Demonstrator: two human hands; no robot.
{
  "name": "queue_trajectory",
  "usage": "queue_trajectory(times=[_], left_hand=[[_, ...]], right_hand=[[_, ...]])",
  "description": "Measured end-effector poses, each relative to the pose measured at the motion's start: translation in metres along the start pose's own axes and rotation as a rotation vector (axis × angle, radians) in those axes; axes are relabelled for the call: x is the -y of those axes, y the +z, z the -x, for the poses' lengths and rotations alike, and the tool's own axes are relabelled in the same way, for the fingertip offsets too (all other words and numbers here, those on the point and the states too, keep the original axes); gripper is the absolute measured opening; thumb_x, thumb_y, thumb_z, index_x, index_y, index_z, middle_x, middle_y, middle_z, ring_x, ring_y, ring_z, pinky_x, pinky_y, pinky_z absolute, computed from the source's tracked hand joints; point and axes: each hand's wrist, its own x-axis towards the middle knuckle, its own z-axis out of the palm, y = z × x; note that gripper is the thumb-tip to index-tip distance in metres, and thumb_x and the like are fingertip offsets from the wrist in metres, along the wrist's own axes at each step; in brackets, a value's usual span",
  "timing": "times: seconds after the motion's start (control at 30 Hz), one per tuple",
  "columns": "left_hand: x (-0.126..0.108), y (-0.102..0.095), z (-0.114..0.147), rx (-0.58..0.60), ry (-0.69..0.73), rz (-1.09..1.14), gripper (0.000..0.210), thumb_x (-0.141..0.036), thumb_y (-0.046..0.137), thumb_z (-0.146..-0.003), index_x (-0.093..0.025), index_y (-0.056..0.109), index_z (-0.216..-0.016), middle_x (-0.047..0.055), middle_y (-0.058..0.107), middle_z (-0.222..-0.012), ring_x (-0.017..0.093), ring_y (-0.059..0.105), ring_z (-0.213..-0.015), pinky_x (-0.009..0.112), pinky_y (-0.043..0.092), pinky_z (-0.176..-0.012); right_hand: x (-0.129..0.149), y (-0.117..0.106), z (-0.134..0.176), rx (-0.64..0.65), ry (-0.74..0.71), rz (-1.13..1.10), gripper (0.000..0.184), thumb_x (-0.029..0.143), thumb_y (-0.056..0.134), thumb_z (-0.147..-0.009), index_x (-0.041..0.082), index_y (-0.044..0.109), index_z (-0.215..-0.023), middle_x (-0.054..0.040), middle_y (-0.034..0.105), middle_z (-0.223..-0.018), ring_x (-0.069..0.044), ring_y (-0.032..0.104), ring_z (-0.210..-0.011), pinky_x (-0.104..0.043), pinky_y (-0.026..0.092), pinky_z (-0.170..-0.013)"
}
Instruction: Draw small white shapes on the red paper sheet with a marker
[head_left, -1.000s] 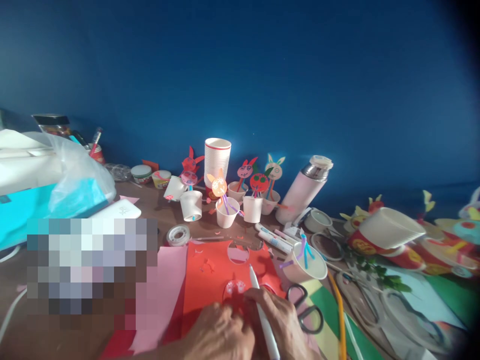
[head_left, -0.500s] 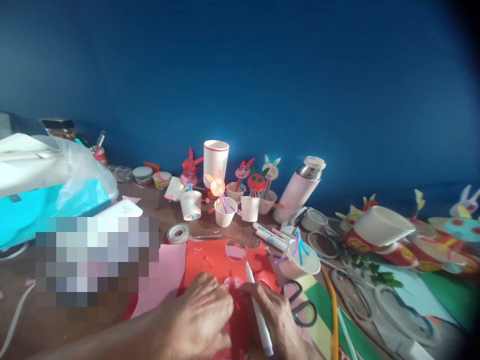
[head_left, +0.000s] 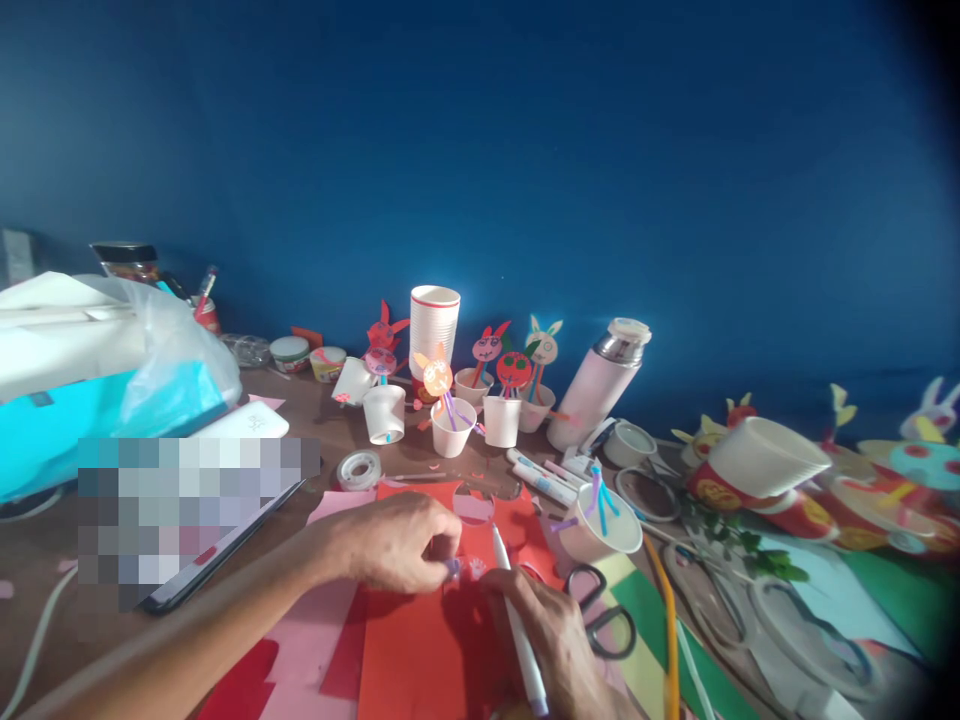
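Currently, a small purple piece (head_left: 453,566) is pinched in the left hand (head_left: 394,540) fingertips above the red paper sheet (head_left: 431,640); a white marker pen (head_left: 514,620) is gripped in the right hand (head_left: 555,640), just right.

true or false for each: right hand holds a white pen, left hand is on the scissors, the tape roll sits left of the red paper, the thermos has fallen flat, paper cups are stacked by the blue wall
1. The right hand holds a white pen. True.
2. The left hand rests on the scissors. False: it pinches something small over the red paper; the scissors lie untouched to the right.
3. The tape roll sits left of the red paper. True.
4. The thermos lies flat. False: it stands, leaning in the picture.
5. The stacked paper cups stand near the blue wall. True.
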Motion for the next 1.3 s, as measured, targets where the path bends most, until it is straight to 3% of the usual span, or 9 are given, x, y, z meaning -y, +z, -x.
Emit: queue_trajectory(times=[0.17, 0.33, 0.47, 0.57, 0.7, 0.8, 0.97, 1.13, 1.3], left_hand=[[0.013, 0.003, -0.011, 0.005, -0.009, 0.287, 0.006, -0.023, 0.064, -0.076, -0.019, 0.061, -0.075, -0.002, 0.064, -0.067, 0.013, 0.055, -0.060, 0.022, 0.037, -0.054], [0.030, 0.010, -0.025, -0.063, 0.004, 0.674, 0.027, -0.039, 0.064, -0.080, -0.015, 0.062, -0.089, 0.000, 0.059, -0.077, 0.011, 0.055, -0.059, 0.024, 0.043, -0.057], [0.040, 0.019, -0.032, -0.106, -0.014, 0.953, 0.045, -0.053, 0.068, -0.077, -0.014, 0.056, -0.096, -0.005, 0.050, -0.068, 0.009, 0.048, -0.051, 0.025, 0.047, -0.051], [0.037, 0.023, -0.031, -0.118, -0.018, 1.071, 0.050, -0.055, 0.074, -0.075, -0.014, 0.057, -0.099, -0.005, 0.053, -0.067, 0.008, 0.049, -0.053, 0.022, 0.048, -0.052], [0.030, 0.023, -0.029, -0.102, -0.018, 1.147, 0.053, -0.057, 0.080, -0.073, -0.015, 0.058, -0.097, -0.002, 0.060, -0.072, 0.008, 0.053, -0.055, 0.021, 0.049, -0.052], [0.031, 0.024, -0.030, -0.071, -0.001, 1.161, 0.049, -0.054, 0.081, -0.075, -0.014, 0.060, -0.094, 0.001, 0.064, -0.073, 0.009, 0.057, -0.056, 0.020, 0.049, -0.052], [0.037, 0.027, -0.033, -0.010, 0.030, 1.142, 0.036, -0.043, 0.077, -0.083, -0.012, 0.063, -0.094, 0.003, 0.069, -0.074, 0.011, 0.062, -0.055, 0.022, 0.050, -0.052], [0.038, 0.029, -0.031, 0.000, 0.033, 1.127, 0.029, -0.038, 0.073, -0.088, -0.013, 0.063, -0.096, 0.005, 0.072, -0.077, 0.012, 0.065, -0.058, 0.021, 0.051, -0.054], [0.040, 0.032, -0.034, 0.028, 0.048, 1.136, 0.029, -0.039, 0.072, -0.088, -0.013, 0.062, -0.096, 0.006, 0.073, -0.078, 0.012, 0.063, -0.053, 0.021, 0.049, -0.050]], right_hand=[[0.000, 0.004, -0.002, -0.082, -0.042, 0.003, 0.055, 0.075, 0.044, -0.087, 0.024, 0.058, -0.097, -0.0020, 0.069, -0.070, -0.020, 0.069, -0.052, -0.026, 0.048, -0.047], [0.004, 0.002, -0.004, -0.141, -0.077, 0.032, 0.029, 0.044, 0.035, -0.107, 0.025, 0.057, -0.113, -0.0013, 0.072, -0.076, -0.017, 0.070, -0.058, -0.024, 0.050, -0.054], [0.006, -0.004, -0.003, -0.242, -0.164, -0.009, 0.045, 0.056, 0.032, -0.105, 0.026, 0.056, -0.128, -0.0023, 0.070, -0.076, -0.020, 0.068, -0.058, -0.028, 0.051, -0.055], [0.002, -0.007, 0.004, -0.351, -0.057, -0.158, 0.044, 0.056, 0.031, -0.105, 0.031, 0.062, -0.125, -0.0020, 0.068, -0.079, -0.020, 0.066, -0.064, -0.028, 0.052, -0.060], [-0.004, -0.008, 0.011, -0.346, 0.327, -0.397, 0.040, 0.049, 0.033, -0.106, 0.029, 0.067, -0.106, 0.0015, 0.065, -0.073, -0.016, 0.060, -0.063, -0.024, 0.048, -0.061], [-0.005, -0.006, 0.009, -0.380, 0.467, -0.560, 0.035, 0.052, 0.041, -0.103, 0.025, 0.060, -0.092, 0.0030, 0.062, -0.068, -0.015, 0.056, -0.064, -0.025, 0.047, -0.066], [0.001, -0.008, -0.002, -0.423, 0.526, -0.732, 0.037, 0.055, 0.050, -0.099, 0.023, 0.058, -0.082, 0.0021, 0.063, -0.064, -0.016, 0.057, -0.061, -0.025, 0.050, -0.066], [0.007, -0.013, -0.010, -0.497, 0.584, -0.651, 0.053, 0.066, 0.050, -0.094, 0.023, 0.059, -0.064, -0.0009, 0.061, -0.055, -0.017, 0.057, -0.055, -0.027, 0.051, -0.059], [0.002, -0.009, -0.007, -0.501, 0.564, -0.863, 0.041, 0.060, 0.056, -0.094, 0.021, 0.064, -0.084, -0.0014, 0.068, -0.064, -0.016, 0.062, -0.056, -0.026, 0.054, -0.060]])
